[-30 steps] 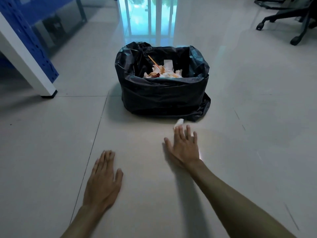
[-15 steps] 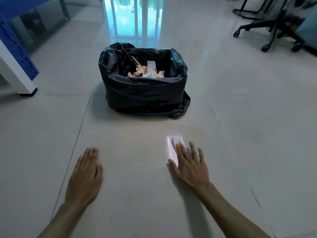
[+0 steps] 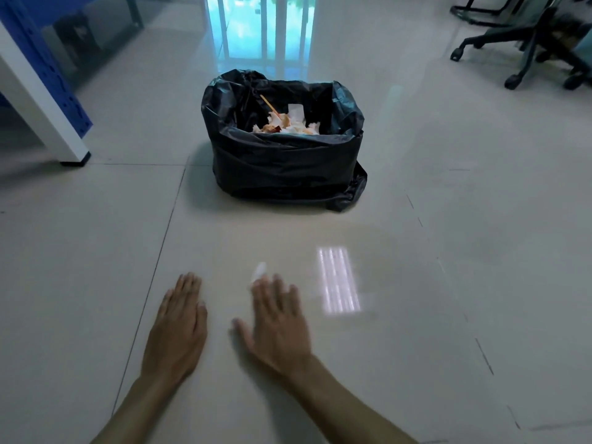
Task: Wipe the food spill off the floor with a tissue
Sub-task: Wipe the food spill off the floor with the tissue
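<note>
My right hand [image 3: 278, 325] lies flat on the pale tiled floor, blurred by motion, pressing a white tissue [image 3: 259, 270] whose tip sticks out past my fingertips. My left hand [image 3: 179, 328] rests palm down on the floor just to its left, fingers together, holding nothing. The tile around my right hand looks glossy; I see no food spill on it. A bin lined with a black bag [image 3: 285, 161] stands ahead of both hands, holding crumpled white tissues and orange-brown food scraps [image 3: 282, 125].
A white table leg with a blue panel [image 3: 41, 100] stands at the left. Office chair bases on wheels [image 3: 525, 56] sit at the far right. A bright window reflection [image 3: 338, 280] lies on the floor right of my hand. Glass doors are behind the bin.
My right hand has slid the tissue back from beside the bin toward me and to the left. My left hand has stayed planted on the floor. The view has shifted.
</note>
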`<state>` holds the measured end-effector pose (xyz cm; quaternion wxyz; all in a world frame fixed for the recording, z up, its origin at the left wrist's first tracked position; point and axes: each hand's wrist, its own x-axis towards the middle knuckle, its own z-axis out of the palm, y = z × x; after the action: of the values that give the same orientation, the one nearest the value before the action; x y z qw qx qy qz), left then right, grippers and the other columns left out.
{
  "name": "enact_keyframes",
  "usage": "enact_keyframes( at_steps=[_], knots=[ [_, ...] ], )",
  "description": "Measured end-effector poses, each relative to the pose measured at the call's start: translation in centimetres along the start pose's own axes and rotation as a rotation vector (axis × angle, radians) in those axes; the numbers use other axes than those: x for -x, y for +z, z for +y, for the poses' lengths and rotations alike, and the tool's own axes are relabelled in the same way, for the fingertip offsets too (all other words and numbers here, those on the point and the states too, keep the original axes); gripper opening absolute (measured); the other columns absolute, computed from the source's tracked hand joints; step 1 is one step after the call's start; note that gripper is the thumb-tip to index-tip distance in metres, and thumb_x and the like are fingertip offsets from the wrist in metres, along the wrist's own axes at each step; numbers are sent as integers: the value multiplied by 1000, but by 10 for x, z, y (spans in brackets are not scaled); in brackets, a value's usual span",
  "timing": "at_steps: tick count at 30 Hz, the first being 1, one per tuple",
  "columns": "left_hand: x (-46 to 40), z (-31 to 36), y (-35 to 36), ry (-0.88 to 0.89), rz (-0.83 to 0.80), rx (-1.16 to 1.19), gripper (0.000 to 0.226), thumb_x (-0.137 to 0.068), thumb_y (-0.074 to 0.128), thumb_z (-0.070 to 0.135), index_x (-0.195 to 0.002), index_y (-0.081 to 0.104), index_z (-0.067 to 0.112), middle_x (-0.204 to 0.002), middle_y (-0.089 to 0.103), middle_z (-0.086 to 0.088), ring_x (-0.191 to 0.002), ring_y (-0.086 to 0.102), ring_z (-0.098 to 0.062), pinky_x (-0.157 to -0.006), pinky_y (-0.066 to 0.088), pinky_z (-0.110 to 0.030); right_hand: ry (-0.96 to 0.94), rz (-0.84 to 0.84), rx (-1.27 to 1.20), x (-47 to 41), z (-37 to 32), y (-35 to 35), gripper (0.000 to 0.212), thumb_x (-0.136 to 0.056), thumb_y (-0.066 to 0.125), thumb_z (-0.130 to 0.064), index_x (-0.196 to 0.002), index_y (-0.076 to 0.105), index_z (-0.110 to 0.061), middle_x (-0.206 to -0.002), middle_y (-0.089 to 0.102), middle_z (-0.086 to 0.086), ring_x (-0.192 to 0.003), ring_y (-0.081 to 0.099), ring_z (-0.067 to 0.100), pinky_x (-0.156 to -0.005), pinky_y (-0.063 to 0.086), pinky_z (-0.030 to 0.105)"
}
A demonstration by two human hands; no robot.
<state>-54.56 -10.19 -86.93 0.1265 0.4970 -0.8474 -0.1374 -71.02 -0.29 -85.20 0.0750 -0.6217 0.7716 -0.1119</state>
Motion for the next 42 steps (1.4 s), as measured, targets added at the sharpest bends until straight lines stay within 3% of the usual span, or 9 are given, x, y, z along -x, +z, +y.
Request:
enact_keyframes(
  at_steps=[6,9,14,18,23,28,32,38,42],
  knots=[
    [9,-9,1,32,-17,-24,66,-95,7,40,-153,20,11,-161,20,-2,-150,11,-10,-122,7,-31,-179,83,47,42,-3,8,64,-98,41,-55,-148,45,-15,-154,44,1,-148,27,30,-116,21,52],
    [12,-8,1,29,-21,-36,66,-96,7,39,-153,19,10,-162,17,-1,-150,9,-9,-122,7,-31,-32,155,101,51,44,-3,61,-97,43,-51,-143,53,-13,-147,53,3,-142,39,35,-113,29,54],
    [21,-3,-1,12,-33,-10,68,-94,4,43,-153,10,11,-161,7,4,-149,3,-6,-122,4,-31,297,140,234,76,130,-33,61,-96,34,-50,-139,57,-14,-143,57,2,-140,41,35,-117,8,46],
    [27,0,-1,2,-51,10,67,-94,3,45,-152,4,12,-161,4,5,-149,0,-6,-123,4,-32,267,169,250,84,145,-38,50,-97,30,-28,-131,63,-14,-131,67,4,-134,49,34,-112,23,50],
    [35,2,-4,1,-73,14,69,-93,-1,50,-152,0,16,-161,-2,7,-149,-5,-4,-122,-2,-29,168,151,386,67,160,-54,54,-81,26,-2,-113,67,-17,-98,76,8,-123,60,33,-114,20,52],
    [36,1,-1,5,-52,-5,69,-93,-1,50,-153,3,16,-162,1,6,-149,-4,-4,-121,-4,-27,166,159,327,65,165,-57,36,-80,66,7,-99,69,-24,-89,77,4,-122,62,30,-113,26,51],
    [37,0,0,-8,-42,5,68,-94,0,51,-154,4,17,-162,3,7,-148,-4,-2,-123,2,-31,190,154,270,54,167,-62,26,-83,72,-3,-94,69,-25,-86,76,-2,-120,63,29,-108,33,48],
    [37,0,1,-5,-9,-7,67,-96,4,49,-154,12,16,-162,12,6,-149,3,-2,-123,8,-35,222,124,281,17,162,-82,30,-68,73,3,-81,72,-23,-70,72,1,-85,71,29,-74,52,35],
    [36,0,1,-4,6,-10,65,-97,9,46,-154,17,16,-162,15,7,-148,5,-1,-122,9,-34,278,61,261,-2,157,-85,25,-64,75,2,-72,68,-21,-55,58,3,-48,54,29,-46,32,28]
  ],
)
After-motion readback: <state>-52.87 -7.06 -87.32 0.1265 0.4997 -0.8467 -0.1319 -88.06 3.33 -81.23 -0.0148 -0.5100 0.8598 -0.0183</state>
